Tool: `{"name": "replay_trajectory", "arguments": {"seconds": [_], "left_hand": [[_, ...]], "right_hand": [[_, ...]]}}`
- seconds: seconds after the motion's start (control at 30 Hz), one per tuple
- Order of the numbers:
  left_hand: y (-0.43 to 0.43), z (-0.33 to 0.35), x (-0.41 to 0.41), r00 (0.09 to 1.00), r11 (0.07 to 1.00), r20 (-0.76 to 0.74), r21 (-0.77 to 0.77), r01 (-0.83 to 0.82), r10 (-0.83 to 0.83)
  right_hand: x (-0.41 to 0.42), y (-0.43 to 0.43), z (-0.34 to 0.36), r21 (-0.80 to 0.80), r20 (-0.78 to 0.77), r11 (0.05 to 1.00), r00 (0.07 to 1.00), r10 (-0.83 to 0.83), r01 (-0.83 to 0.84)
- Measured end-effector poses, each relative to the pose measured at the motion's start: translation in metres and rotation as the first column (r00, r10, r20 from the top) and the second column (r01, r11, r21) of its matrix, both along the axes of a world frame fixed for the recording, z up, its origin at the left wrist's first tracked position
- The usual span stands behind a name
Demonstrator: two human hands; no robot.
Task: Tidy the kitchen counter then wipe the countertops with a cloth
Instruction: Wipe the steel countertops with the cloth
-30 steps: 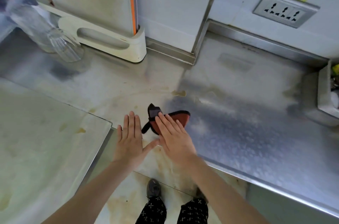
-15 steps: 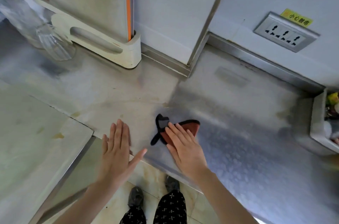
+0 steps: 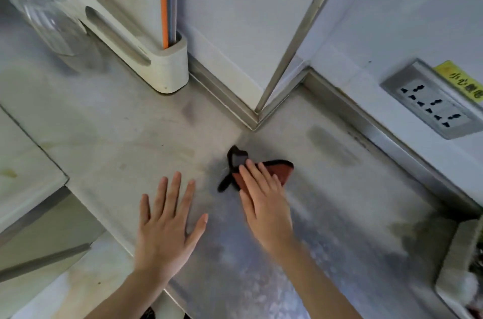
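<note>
Fingers (image 3: 254,175) of the right hand (image 3: 266,203) lie straight, pressing the small rust-red, black-edged cloth (image 3: 279,170) flat on the brushed-steel countertop (image 3: 352,214). Left hand (image 3: 164,229) rests spread beside it, gripping nothing. Step judged: wiping. Next stroke likely requires even downward pressure.

Right hand (image 3: 264,205) has pushed the cloth (image 3: 279,169) up toward the wall corner (image 3: 257,120) at centre frame; left hand (image 3: 164,227) has moved onto the counter (image 3: 117,135).

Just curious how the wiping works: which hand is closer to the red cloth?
The right hand: its straight fingers press on the red cloth. The left hand is spread over the countertop to the cloth's left, not touching it.
</note>
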State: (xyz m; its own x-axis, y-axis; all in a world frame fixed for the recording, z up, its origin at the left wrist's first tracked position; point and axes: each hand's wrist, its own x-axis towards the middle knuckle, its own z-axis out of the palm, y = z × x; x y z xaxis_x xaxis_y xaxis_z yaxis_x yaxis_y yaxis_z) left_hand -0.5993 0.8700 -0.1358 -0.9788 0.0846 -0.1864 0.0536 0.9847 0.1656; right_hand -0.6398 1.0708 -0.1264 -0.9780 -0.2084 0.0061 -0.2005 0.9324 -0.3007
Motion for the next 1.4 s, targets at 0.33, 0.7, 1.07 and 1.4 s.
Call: {"name": "replay_trajectory", "arguments": {"seconds": [0.33, 0.7, 1.07, 1.4], "left_hand": [[0.003, 0.002, 0.0, 1.0, 0.999, -0.026, -0.031, -0.018, 0.017], [0.004, 0.003, 0.001, 0.999, 0.999, -0.035, -0.031, -0.022, 0.021], [-0.005, 0.012, 0.011, 0.989, 0.992, -0.084, 0.018, -0.124, 0.125], [-0.152, 0.02, 0.04, 0.904, 0.904, 0.031, -0.061, -0.424, 0.426]], "right_hand": [[-0.105, 0.096, -0.004, -0.054, -0.014, 0.895, 0.895, -0.445, 0.444], [-0.066, 0.07, -0.004, 0.032, -0.066, 0.996, 0.994, 0.09, -0.088], [-0.013, -0.02, -0.005, -0.024, -0.008, 0.999, 0.999, 0.044, -0.044], [-0.038, -0.074, -0.006, -0.052, 0.051, 0.927, 0.928, -0.368, 0.37]]}}
